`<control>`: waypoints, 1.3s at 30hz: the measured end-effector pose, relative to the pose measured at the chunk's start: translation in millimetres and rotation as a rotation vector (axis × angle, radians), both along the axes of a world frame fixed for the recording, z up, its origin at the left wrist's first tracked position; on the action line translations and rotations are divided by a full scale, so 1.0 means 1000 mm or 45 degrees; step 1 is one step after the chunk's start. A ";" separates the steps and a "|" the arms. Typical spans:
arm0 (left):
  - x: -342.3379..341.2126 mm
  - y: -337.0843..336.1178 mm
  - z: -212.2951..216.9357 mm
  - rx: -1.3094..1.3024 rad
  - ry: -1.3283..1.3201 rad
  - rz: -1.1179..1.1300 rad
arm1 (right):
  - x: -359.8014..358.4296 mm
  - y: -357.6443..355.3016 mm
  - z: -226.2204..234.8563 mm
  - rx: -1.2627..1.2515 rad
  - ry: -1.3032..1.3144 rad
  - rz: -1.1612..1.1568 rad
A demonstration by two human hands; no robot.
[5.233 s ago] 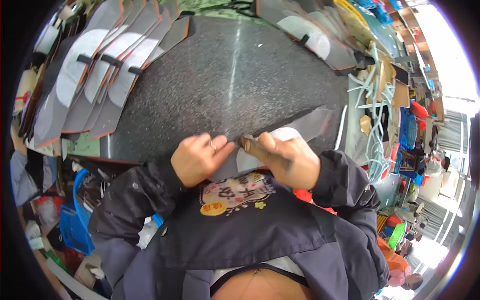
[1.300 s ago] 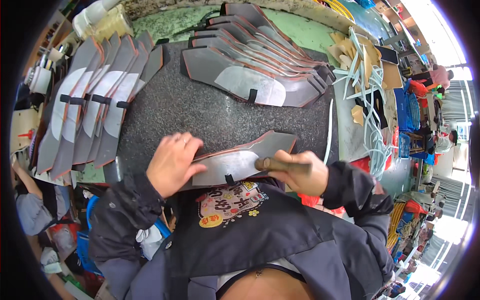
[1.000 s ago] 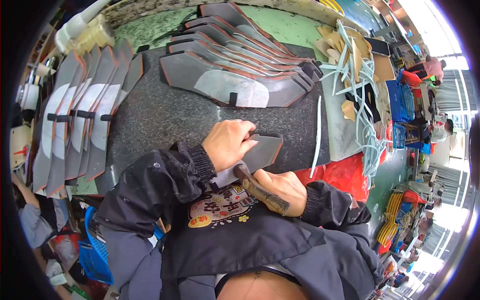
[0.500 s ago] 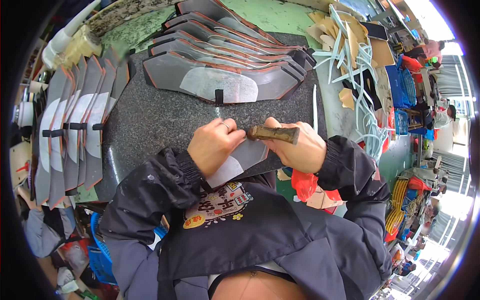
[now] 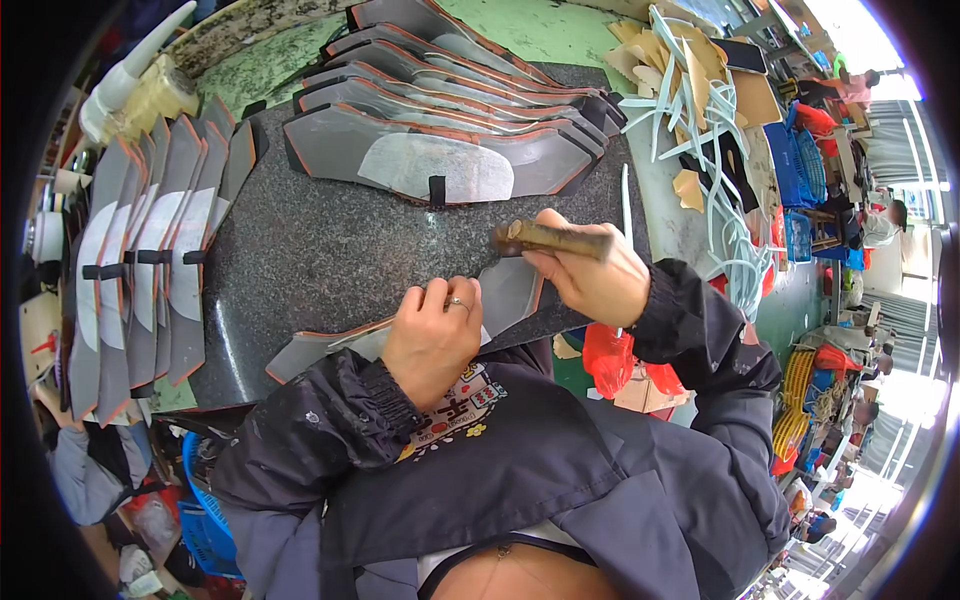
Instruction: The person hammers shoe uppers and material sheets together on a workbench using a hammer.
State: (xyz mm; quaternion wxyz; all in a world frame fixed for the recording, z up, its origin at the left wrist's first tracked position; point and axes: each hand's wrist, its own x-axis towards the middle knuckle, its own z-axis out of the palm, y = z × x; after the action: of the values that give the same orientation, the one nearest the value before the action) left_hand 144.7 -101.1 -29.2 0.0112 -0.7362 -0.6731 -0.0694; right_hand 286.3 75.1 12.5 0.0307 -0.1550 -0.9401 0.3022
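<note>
Half a second ago the hammer lay level between my hands; now my right hand point(image 5: 592, 280) has lifted it, the wooden handle point(image 5: 555, 238) poking out to my left above the work. That fist is wrapped tight around the handle, fingers curled over the top, thumb underneath, so the tool cannot twist when it comes down. Its head I cannot see; my palm and wrist cover that end.

My left hand point(image 5: 432, 335) lies knuckles-up on the grey shoe-upper piece point(image 5: 505, 295), fingertips bent down and pressing it flat against the dark granite slab point(image 5: 330, 255). It is not pinching anything, just pinning, which keeps the orange-trimmed edge from sliding and holds it close to my body where the hammer reaches easily. The piece runs from lower left under my hand to just below the hammer.

Beyond it, well apart across the slab, a fanned stack of like pieces point(image 5: 450, 130) sits overlapped so each one can be lifted off in turn. A second row of pieces point(image 5: 140, 260) lies along the left edge, black straps lined up. Pale blue strips and tan scraps point(image 5: 700, 110) are heaped to the right, off the striking surface.
</note>
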 end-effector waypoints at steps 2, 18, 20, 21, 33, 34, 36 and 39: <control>-0.004 -0.001 0.001 0.011 -0.049 -0.033 | 0.001 -0.008 -0.008 0.059 0.280 0.231; -0.026 -0.059 -0.010 0.203 -0.309 0.060 | -0.014 -0.041 0.003 0.024 -0.033 0.198; -0.025 -0.061 -0.008 0.191 -0.287 0.067 | -0.018 -0.049 0.005 -0.139 0.022 0.131; -0.022 -0.062 -0.007 0.180 -0.263 0.070 | -0.017 -0.053 0.005 -0.224 0.047 0.098; -0.035 -0.082 -0.016 0.273 -0.372 0.049 | -0.025 -0.069 0.004 -0.469 0.159 0.006; -0.034 -0.082 -0.014 0.245 -0.305 0.039 | -0.016 -0.068 -0.005 -0.120 -0.004 0.288; -0.036 -0.082 -0.018 0.248 -0.266 0.026 | -0.023 -0.074 0.003 -0.023 -0.017 0.295; -0.037 -0.082 -0.021 0.305 -0.376 0.049 | -0.026 -0.078 0.001 -0.825 -0.038 -0.050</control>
State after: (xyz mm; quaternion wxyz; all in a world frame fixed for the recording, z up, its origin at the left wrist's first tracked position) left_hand 107.5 -182.7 -50.1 0.0010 -0.6984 -0.6684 -0.2561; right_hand 260.1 -2.4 13.7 -0.0282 -0.1791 -0.7921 0.5828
